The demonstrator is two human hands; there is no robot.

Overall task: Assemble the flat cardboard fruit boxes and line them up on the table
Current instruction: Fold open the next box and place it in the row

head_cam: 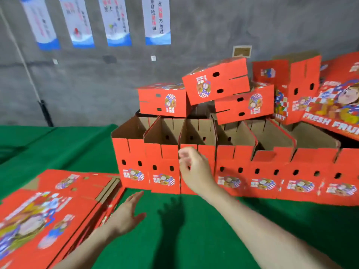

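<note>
A stack of flat boxes is seen at the left edge of the green table, red and printed face up; the sheets in it cannot be counted. Just beside its right edge the left hand is held over the cloth, fingers stretched and spread, nothing gripped. Farther back a row of seven assembled boxes is lined up side by side, tops open, each front pierced by two holes above a printed label. In front of the third box from the left the right hand is raised, its fingers loosely curled and blurred; whether the cardboard is touched cannot be told, and nothing is seen to be held. Three closed boxes are piled on the row, the middle one tilted. Further boxes are heaped at the right. Four posters are hung on the grey wall.
</note>
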